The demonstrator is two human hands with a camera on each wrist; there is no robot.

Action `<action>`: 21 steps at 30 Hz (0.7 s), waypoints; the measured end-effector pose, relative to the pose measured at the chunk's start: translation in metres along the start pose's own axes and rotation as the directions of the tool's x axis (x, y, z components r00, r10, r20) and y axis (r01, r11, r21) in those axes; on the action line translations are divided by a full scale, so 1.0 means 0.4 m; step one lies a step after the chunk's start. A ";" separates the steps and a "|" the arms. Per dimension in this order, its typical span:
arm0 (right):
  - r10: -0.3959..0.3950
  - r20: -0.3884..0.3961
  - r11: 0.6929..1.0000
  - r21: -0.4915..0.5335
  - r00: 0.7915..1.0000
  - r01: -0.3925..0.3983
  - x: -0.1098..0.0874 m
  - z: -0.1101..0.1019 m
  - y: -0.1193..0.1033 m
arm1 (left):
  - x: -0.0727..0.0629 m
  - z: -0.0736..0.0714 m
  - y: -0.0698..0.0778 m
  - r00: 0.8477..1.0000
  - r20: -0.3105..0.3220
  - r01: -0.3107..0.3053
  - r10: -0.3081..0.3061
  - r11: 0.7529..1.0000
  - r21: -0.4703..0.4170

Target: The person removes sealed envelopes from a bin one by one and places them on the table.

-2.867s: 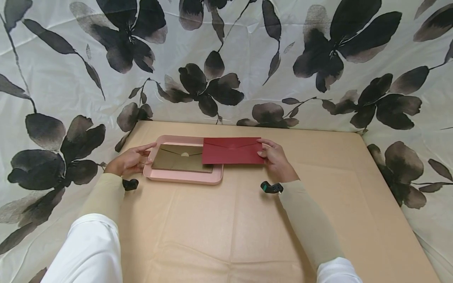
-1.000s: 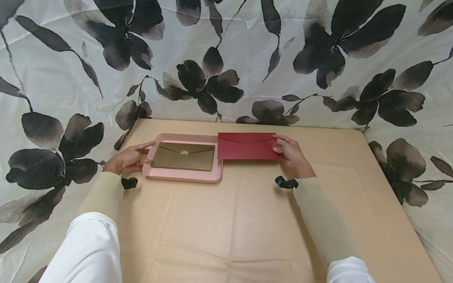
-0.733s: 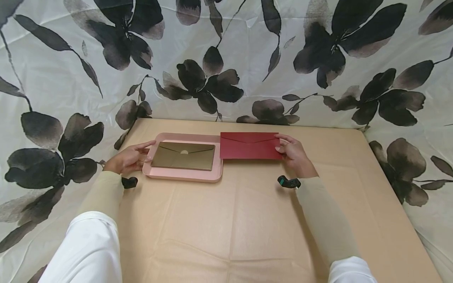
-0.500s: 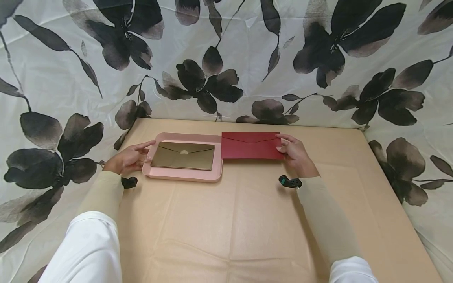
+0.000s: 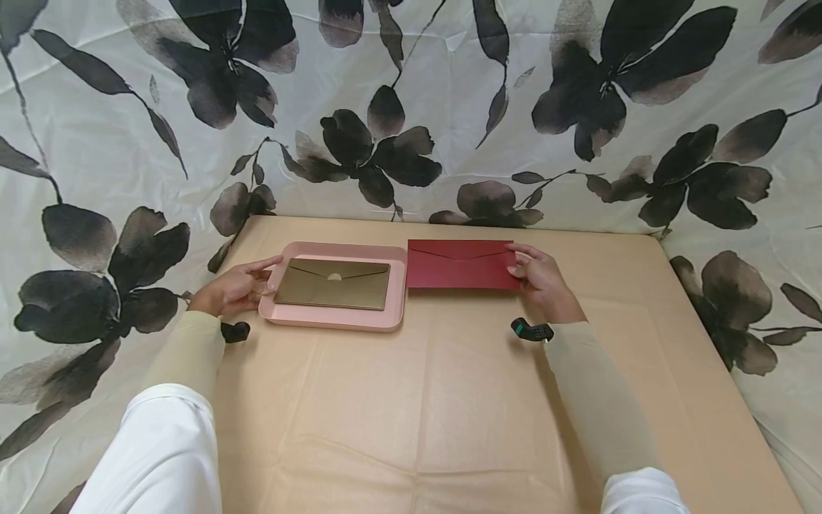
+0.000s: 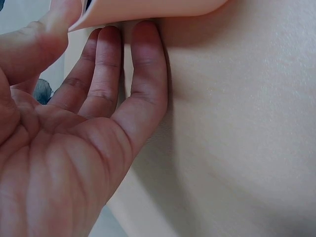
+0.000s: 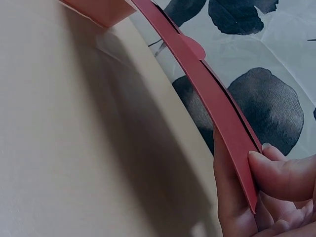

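In the head view a pink tray [image 5: 334, 324] lies at the far left of the table with a gold envelope [image 5: 331, 289] flat inside it. My left hand [image 5: 234, 289] holds the tray's left end; in the left wrist view the thumb [image 6: 49, 37] is at the tray's rim and the fingertips reach its underside. A red envelope [image 5: 459, 265], flap side up, is pinched at its right end between the thumb and fingers of my right hand [image 5: 542, 282]. The right wrist view shows this envelope slightly bowed, raised over the table. Its left edge is right beside the tray's right rim.
A tan cover [image 5: 411, 414] spreads over the table under the tray. Behind and at the sides hangs a white cloth [image 5: 475, 93] with dark flowers. Each wrist wears a black band, the right one [image 5: 531, 330] with a green patch.
My right hand has drawn the red envelope to the right, off the gold envelope and past the tray's right rim. The left hand and the tray have stayed in place.
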State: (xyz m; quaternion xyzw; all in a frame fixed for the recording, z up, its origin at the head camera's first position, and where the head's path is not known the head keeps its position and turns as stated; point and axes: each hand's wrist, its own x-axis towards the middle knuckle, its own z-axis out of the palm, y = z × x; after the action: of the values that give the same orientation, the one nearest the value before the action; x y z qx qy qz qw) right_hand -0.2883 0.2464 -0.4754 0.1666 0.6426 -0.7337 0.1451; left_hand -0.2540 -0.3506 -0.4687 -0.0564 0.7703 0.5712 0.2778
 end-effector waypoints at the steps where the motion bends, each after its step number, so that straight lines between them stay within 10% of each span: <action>1: -0.001 -0.002 1.000 -0.004 1.000 0.001 0.000 -0.002 -0.001 | 0.000 0.000 0.000 1.000 0.000 -0.001 0.001 1.000 0.003; 21: -0.015 0.024 1.000 0.012 1.000 0.015 -0.023 -0.047 -0.033 | 0.003 0.000 -0.001 1.000 -0.019 0.020 -0.020 0.999 0.026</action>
State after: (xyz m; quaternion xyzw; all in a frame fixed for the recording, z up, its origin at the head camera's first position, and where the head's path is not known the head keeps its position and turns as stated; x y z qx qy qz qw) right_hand -0.2844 0.2667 -0.4617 0.1536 0.6376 -0.7405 0.1465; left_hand -0.2548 -0.3504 -0.4695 -0.0658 0.7797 0.5577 0.2770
